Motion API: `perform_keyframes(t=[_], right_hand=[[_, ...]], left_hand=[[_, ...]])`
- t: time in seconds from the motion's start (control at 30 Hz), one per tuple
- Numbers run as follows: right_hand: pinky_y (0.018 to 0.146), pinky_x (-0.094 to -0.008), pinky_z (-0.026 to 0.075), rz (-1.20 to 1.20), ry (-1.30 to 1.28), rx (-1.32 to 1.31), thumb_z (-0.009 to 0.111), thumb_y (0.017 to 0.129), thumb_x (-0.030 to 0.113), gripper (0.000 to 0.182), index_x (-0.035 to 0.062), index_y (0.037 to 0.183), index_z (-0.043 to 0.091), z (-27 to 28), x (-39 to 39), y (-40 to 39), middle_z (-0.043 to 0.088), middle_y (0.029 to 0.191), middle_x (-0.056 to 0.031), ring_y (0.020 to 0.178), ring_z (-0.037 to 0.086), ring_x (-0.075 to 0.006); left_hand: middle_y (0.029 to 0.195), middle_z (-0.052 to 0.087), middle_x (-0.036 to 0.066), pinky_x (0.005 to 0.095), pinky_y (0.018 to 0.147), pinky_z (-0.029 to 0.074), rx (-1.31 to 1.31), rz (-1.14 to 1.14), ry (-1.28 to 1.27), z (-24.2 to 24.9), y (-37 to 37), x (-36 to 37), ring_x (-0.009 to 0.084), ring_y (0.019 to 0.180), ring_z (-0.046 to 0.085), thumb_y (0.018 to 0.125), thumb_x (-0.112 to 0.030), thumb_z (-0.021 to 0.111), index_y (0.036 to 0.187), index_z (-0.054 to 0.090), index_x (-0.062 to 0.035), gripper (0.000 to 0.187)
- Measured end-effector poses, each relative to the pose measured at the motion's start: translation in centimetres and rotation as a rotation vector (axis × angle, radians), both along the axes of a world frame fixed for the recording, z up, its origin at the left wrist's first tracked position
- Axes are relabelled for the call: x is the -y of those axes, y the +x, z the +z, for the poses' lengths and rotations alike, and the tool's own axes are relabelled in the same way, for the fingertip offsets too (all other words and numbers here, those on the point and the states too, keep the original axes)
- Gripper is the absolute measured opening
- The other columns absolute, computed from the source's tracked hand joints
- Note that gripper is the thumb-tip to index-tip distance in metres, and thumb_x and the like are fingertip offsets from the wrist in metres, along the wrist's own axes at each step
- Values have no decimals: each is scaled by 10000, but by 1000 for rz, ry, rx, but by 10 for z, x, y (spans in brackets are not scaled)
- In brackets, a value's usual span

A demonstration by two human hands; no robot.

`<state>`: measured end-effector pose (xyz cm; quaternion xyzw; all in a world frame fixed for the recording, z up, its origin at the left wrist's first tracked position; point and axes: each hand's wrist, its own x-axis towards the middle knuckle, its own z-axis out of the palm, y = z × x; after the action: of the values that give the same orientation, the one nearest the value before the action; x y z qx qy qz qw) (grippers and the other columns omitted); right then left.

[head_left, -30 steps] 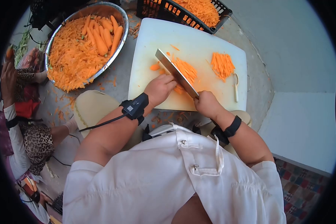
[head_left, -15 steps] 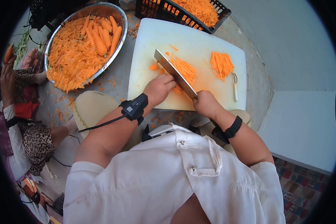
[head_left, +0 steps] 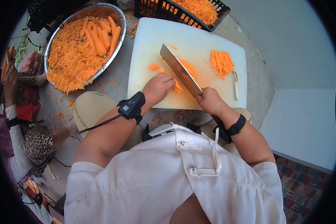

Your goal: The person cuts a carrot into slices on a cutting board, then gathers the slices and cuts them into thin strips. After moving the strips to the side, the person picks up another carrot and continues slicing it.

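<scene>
My right hand (head_left: 211, 100) is closed round the handle of a cleaver (head_left: 180, 69), whose broad blade slants up and left over the white cutting board (head_left: 149, 41). My left hand (head_left: 159, 89) rests on the board left of the blade, fingers curled down onto carrot slices (head_left: 178, 88). A gap shows between those fingertips and the blade. Beyond the blade lies a pile of carrot strips (head_left: 188, 67), partly hidden by it. Small carrot pieces (head_left: 153, 67) sit just past my left hand. A separate heap of carrot strips (head_left: 221, 63) and a peeler (head_left: 235, 86) are at the board's right.
A metal basin (head_left: 122, 46) at the left holds shredded carrot and whole carrots (head_left: 99, 43). Behind the board stands a black crate (head_left: 175, 13) of shredded carrot. Another person's hand (head_left: 10, 80) holds a carrot at far left. A white wall (head_left: 302, 123) bounds the right.
The cleaver has shifted right, away from my left fingers, uncovering the slices beside them. My left hand stays nearly in place. The other person's hand and carrot have moved slightly.
</scene>
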<state>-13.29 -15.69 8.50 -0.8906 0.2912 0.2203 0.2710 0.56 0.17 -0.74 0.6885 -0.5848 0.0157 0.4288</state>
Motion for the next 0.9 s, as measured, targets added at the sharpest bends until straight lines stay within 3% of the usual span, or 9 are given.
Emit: perform_keyframes(t=[0.33, 0.63, 0.77, 0.9], right_hand=[[700, -427, 484, 32, -26, 18, 519, 799, 145, 244, -79, 795, 616, 34, -11, 6, 591, 743, -285, 732, 596, -411], [692, -427, 490, 191, -110, -36, 522, 797, 146, 244, -72, 766, 626, 19, -5, -1, 598, 747, -278, 721, 602, -405], [689, -428, 492, 161, -85, -142, 528, 793, 156, 251, -72, 755, 625, 28, -6, 10, 598, 743, -279, 723, 603, -406], [691, -428, 494, 165, -103, -43, 535, 785, 157, 253, -78, 750, 624, 2, -8, 14, 598, 743, -283, 731, 607, -406]], left_hand=[[884, 575, 64, 329, 703, 469, 9, 29, -5, 0, -2, 4, 249, 794, 556, 689, -51, 649, 817, 600, -39, 138], [896, 575, 58, 325, 724, 472, 4, 48, -6, -1, -6, 6, 241, 816, 548, 698, -49, 591, 828, 621, -55, 134], [911, 580, 72, 327, 727, 467, 20, 55, -9, 1, -4, 6, 250, 809, 554, 693, -54, 637, 828, 612, -46, 138], [910, 577, 74, 330, 723, 468, 25, 38, 27, 1, -6, 6, 253, 804, 551, 692, -51, 638, 832, 609, -38, 144]])
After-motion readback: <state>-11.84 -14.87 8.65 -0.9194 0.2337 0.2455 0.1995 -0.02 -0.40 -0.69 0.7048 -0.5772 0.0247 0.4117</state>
